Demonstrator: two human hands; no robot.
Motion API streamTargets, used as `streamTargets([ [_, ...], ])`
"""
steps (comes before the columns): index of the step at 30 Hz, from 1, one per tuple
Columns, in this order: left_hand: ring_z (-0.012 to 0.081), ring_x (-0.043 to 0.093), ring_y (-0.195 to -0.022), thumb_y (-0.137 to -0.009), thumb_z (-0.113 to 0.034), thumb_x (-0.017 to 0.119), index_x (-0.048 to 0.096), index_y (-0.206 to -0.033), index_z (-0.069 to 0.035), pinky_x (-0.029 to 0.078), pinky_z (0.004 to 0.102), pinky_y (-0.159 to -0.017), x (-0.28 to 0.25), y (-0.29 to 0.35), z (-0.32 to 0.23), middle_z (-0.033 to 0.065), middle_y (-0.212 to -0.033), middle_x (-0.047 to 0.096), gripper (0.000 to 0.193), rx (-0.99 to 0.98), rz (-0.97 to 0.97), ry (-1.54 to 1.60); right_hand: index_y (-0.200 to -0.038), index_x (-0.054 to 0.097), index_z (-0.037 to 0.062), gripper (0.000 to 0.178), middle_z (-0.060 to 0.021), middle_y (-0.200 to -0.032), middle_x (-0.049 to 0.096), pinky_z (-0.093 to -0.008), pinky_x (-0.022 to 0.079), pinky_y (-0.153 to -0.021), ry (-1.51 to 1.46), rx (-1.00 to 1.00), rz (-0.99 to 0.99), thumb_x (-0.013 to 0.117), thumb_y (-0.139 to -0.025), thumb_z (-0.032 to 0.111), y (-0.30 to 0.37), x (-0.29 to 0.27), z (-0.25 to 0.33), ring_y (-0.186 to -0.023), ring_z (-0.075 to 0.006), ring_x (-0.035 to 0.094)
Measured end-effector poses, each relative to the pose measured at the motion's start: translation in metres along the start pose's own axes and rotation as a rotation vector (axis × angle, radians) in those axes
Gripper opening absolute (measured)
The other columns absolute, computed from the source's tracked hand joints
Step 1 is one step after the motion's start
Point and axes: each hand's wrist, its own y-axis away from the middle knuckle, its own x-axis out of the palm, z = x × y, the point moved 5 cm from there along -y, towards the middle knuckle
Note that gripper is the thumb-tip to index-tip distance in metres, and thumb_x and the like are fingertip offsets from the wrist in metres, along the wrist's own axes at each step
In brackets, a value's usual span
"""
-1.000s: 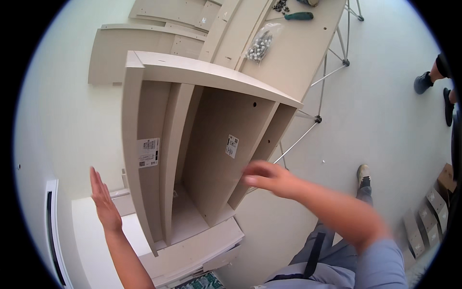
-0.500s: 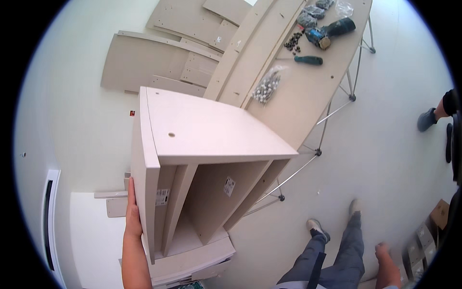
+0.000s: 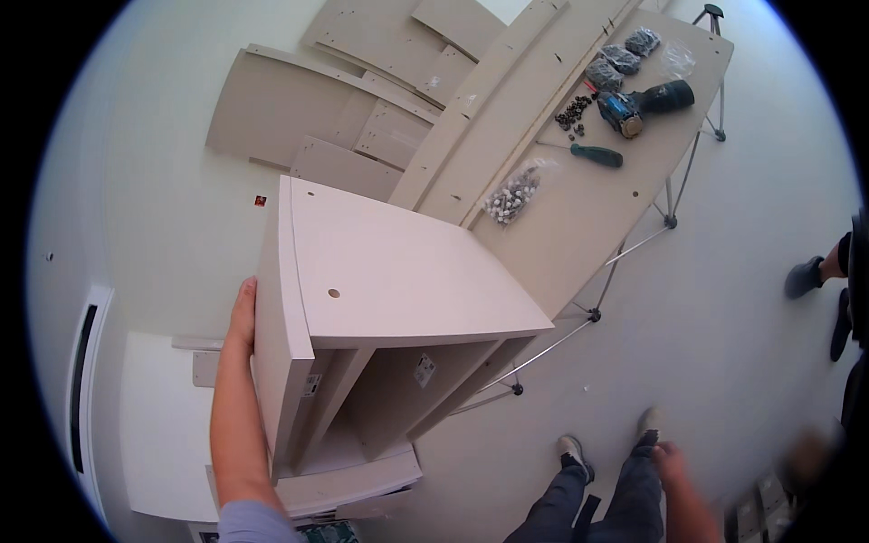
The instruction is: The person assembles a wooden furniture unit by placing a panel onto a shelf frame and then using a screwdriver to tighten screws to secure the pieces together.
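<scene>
The pale-beige, box-shaped panel cabinet [image 3: 412, 262] stands between the hands, its left side against the flat, open left hand [image 3: 243, 312]. The blurred right hand [image 3: 668, 462], near right, is well apart; whether open or closed, I cannot tell.

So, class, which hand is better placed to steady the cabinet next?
Probably the left hand: it rests against the outer side of the cabinet, while the right hand hangs apart from it, near the right leg.

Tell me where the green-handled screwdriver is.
The green-handled screwdriver lies on the work table at the upper right of the head view, between the cordless drill and the clear bag of white fittings.
</scene>
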Motion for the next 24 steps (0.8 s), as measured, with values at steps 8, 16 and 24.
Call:
streamTargets([
  [8, 0.0243, 0.050, -0.132, -0.102, -0.058, 0.046, 0.048, -0.145, 0.004, 0.035, 0.0329, -0.113, -0.027, -0.026, 0.030, 0.0163, -0.145, 0.055, 0.076, -0.005, -0.102, 0.021, -0.106, 0.066, -0.0007, 0.019, -0.0104, -0.084, 0.070, -0.0354, 0.053, -0.058, 0.102, 0.149, -0.091, 0.063, -0.096, 0.015, 0.011, -0.040, -0.066, -0.069, -0.0210, 0.068],
  [16, 0.0227, 0.056, -0.121, -0.104, -0.053, 0.046, 0.061, -0.130, 0.002, 0.040, 0.0332, -0.105, -0.005, -0.017, 0.010, 0.0144, -0.130, 0.063, 0.062, 0.161, -0.091, -0.008, -0.108, 0.066, -0.0031, 0.026, -0.0127, -0.087, 0.071, -0.0352, 0.054, -0.054, 0.247, 0.268, -0.232, 0.066, -0.090, 0.015, 0.065, -0.125, -0.039, -0.069, -0.0225, 0.070],
  [24, 0.0267, 0.064, -0.092, -0.103, -0.046, 0.051, 0.064, -0.109, 0.001, 0.048, 0.0357, -0.087, 0.004, 0.005, -0.010, 0.0163, -0.099, 0.070, 0.049, 0.244, -0.219, -0.175, -0.113, 0.066, 0.0003, 0.028, -0.0106, -0.093, 0.072, -0.0343, 0.055, -0.060, 0.339, 0.145, -0.238, 0.065, -0.092, 0.019, 0.031, -0.104, 0.128, -0.078, -0.0213, 0.072],
])
